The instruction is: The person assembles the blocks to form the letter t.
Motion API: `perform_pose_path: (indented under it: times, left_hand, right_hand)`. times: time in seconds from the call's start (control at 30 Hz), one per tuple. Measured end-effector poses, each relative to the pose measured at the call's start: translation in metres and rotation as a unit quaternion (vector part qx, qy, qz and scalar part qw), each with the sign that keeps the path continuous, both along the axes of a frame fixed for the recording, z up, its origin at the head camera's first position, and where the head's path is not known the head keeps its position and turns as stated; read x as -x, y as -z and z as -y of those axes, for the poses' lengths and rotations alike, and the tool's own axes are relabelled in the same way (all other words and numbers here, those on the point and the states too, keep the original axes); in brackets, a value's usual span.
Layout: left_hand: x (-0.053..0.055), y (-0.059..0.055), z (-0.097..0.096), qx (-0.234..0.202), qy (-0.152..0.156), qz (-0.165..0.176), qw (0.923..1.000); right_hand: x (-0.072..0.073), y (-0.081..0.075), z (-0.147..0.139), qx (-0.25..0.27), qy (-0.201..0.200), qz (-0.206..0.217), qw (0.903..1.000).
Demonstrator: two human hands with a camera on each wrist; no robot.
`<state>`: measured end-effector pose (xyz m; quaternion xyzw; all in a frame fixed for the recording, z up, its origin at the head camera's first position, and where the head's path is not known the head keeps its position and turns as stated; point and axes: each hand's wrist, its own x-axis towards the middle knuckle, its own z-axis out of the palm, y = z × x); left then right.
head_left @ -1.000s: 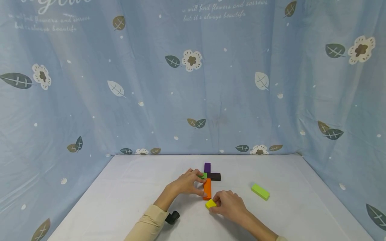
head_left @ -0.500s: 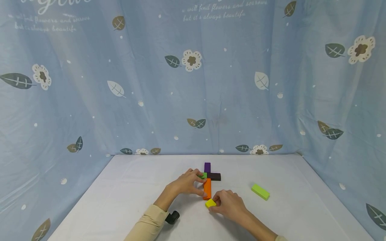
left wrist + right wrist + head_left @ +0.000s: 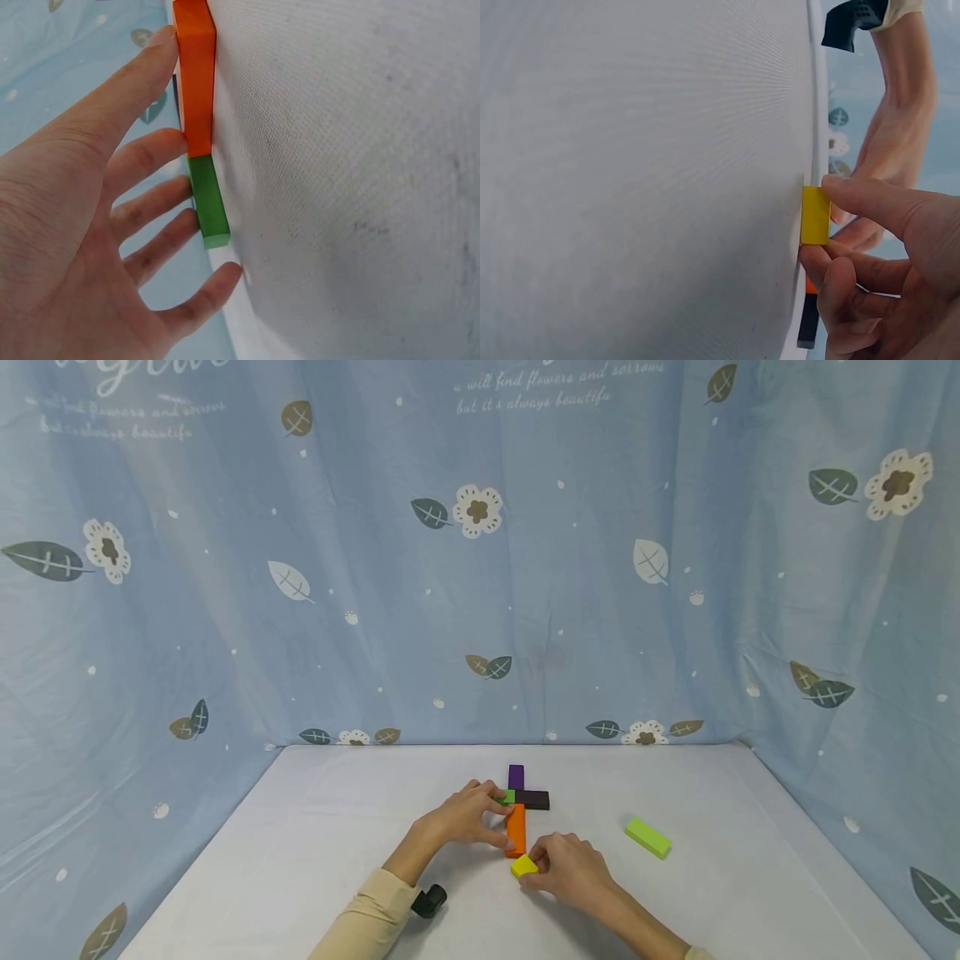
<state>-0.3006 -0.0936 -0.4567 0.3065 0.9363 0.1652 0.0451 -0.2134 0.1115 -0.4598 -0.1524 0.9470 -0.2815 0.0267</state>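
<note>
My left hand rests on the row of blocks, its fingers spread and fairly straight. The thumb touches the near end of the orange block. In the left wrist view its index finger meets the orange block's other end, and two more fingertips touch the green block. A yellow block is pinched between the thumb and fingers of my right hand, low over the cloth just in front of the orange block's near end. Beyond, a black block and a purple block adjoin the row.
A light green block lies by itself to the right on the white tablecloth. At the left cuff is a black device. A blue patterned curtain encloses the back and sides.
</note>
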Motion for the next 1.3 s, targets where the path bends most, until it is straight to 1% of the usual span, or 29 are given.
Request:
perform_pose_path:
  times: [0.17, 0.5, 0.9, 1.1, 1.3]
  left_hand:
    - [-0.001, -0.002, 0.000, 0.000, 0.000, 0.000, 1.0000]
    - [0.000, 0.001, 0.000, 0.000, -0.002, 0.001, 1.0000]
    - [-0.001, 0.001, 0.001, -0.002, -0.007, 0.008, 0.9999]
    - [-0.001, 0.001, 0.001, -0.003, -0.007, 0.007, 0.9999]
    - [-0.001, 0.002, 0.000, -0.003, -0.008, 0.006, 0.9999]
  right_hand:
    - [0.001, 0.001, 0.000, 0.003, 0.000, 0.000, 1.0000]
    - [0.000, 0.002, 0.000, 0.002, -0.002, -0.005, 1.0000]
    - [-0.001, 0.003, -0.002, 0.009, -0.011, -0.006, 0.9999]
    - [-0.001, 0.002, -0.003, 0.001, -0.001, -0.003, 1.0000]
    - [-0.001, 0.002, -0.011, 0.003, 0.008, 0.002, 1.0000]
